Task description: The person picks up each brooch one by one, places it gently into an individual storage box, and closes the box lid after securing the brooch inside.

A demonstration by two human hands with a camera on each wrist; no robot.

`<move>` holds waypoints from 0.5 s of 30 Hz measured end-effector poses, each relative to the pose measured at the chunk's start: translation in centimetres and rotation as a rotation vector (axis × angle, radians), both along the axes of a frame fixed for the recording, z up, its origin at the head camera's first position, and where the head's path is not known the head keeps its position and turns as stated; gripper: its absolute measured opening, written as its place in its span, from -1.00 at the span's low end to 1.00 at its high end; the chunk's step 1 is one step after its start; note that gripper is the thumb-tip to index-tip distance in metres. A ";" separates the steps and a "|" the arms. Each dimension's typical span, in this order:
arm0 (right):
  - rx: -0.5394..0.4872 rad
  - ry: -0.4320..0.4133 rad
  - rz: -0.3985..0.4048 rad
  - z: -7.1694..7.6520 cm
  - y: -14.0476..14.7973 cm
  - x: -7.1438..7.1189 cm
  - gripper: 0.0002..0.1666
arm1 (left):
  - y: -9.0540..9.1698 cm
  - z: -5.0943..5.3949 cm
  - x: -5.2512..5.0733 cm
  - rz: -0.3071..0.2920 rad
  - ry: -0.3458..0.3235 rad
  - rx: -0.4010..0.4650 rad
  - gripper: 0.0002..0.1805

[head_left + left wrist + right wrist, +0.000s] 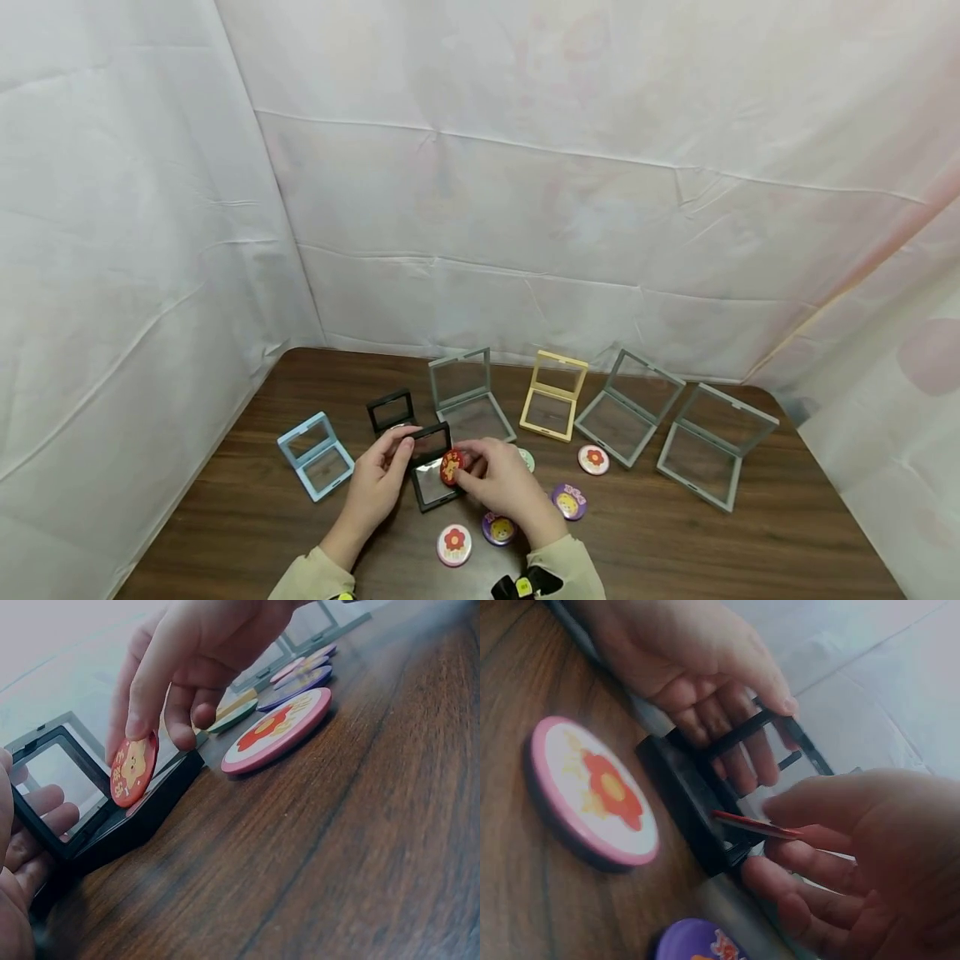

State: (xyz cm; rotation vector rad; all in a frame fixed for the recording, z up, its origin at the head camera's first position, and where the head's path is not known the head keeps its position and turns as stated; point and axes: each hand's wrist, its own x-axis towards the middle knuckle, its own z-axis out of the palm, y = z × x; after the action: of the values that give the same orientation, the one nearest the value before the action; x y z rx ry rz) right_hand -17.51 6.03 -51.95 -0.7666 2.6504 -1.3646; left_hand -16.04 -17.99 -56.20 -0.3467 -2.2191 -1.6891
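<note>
My left hand (378, 475) holds a black hinged display frame (441, 503) by its raised lid, thumb on the near side and fingers behind, as the right wrist view shows. The frame stands open on the table, with a clear film in its lower half. In my right hand (506, 479) a round red pin badge (451, 468) is pinched between thumb and fingers, tilted on edge just over that lower half. The left wrist view shows a yellow figure on the badge (135, 772). In the right wrist view the badge (757, 824) appears edge-on.
Flower badges (454, 545) and purple badges (570, 502) lie near my right hand; a green one (527, 459) is partly hidden behind it. Further out stand open frames: light blue (347, 461), a second black (410, 406), yellow (572, 421) and several grey (733, 492). White cloth (480, 208) hangs behind.
</note>
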 end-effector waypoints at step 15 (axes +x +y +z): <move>0.052 -0.070 0.067 0.4 0.5 0.0 -0.43 | 0.1 0.0 0.0 -0.030 -0.008 0.033 -0.73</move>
State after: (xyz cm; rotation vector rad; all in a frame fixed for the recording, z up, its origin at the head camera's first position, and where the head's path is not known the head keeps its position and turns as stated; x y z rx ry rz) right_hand -17.51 6.49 -51.52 -0.7796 2.5714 -1.2770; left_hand -16.04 -17.92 -56.17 -0.3676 -2.1991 -1.7437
